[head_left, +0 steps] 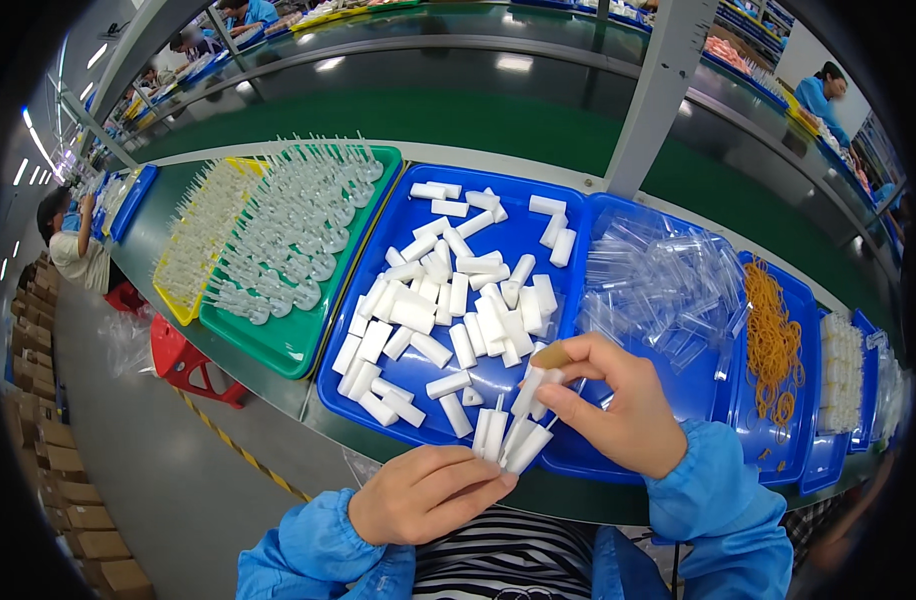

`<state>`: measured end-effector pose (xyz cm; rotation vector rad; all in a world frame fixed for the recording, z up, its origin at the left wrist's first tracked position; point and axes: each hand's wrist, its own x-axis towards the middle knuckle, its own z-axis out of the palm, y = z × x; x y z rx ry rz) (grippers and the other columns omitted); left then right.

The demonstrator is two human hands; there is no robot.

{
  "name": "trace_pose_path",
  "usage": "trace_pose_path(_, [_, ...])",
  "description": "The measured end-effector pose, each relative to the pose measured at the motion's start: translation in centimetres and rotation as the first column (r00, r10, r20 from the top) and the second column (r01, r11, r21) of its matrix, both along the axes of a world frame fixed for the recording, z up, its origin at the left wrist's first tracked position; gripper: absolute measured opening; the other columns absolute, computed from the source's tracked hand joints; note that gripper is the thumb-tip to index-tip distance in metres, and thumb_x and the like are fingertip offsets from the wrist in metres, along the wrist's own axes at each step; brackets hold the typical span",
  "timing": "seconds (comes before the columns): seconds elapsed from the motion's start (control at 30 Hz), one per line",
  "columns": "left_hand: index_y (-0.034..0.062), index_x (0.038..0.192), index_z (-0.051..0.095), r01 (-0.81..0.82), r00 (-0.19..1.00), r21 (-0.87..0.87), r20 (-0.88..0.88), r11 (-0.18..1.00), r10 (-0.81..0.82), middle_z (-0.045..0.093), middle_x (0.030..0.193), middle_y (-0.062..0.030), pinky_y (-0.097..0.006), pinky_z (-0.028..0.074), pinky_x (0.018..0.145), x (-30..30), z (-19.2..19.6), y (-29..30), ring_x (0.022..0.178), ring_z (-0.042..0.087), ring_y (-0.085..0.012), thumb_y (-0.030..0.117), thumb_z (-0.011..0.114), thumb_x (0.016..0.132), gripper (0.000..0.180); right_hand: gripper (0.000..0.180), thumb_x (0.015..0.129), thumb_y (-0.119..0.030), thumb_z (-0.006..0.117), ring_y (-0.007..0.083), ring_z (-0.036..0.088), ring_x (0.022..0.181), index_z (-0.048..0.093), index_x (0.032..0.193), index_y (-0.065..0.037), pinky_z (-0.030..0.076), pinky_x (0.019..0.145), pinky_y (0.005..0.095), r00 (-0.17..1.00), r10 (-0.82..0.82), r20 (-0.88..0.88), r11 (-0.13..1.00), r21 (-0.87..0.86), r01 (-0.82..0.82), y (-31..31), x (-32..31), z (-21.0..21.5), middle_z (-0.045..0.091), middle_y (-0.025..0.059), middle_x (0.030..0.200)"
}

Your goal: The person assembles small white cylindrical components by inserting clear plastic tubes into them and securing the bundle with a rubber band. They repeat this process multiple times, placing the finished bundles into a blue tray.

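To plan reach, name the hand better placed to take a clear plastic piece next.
Likely the right hand: nearer the clear plastic pieces, though pinching a white piece; the left hand holds several white pieces.

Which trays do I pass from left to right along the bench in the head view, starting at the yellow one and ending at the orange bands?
Yellow tray → green tray → blue tray with white blocks → blue tray with clear tubes → blue tray with orange bands.
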<state>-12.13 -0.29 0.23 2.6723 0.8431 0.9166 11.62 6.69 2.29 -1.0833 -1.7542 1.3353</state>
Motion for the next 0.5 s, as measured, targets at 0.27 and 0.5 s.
trace_pose_path(0.27, [0.0023,0.108,0.072,0.041,0.998,0.052,0.046,0.998,-0.044,0.065,0.106,-0.0084,-0.031,0.058,0.076,0.2,-1.2,0.4,0.093,0.065,-0.0224,0.008,0.072,0.072,0.036,0.029,0.087,-0.013,0.078,0.0151,0.071,0.089,0.062,0.107,0.000,0.054,0.077,0.0264,0.951,0.290,-0.104,0.932,-0.195,-0.305,0.0,1.4,-1.0,0.072,0.0104,0.100])
trace_pose_path(0.5, [0.0022,0.112,0.067,-0.041,0.955,-0.020,0.292,0.999,0.045,0.063,0.114,-0.0141,-0.036,0.056,0.077,1.1,-2.2,1.2,0.101,0.065,-0.0288,0.004,0.079,0.073,0.041,0.029,0.084,-0.015,0.080,0.0175,0.067,0.091,0.064,0.104,-0.002,0.051,0.078,0.0300,0.981,0.180,-0.072,0.975,-0.117,-0.187,-1.0,2.0,-0.3,0.070,0.0093,0.101])
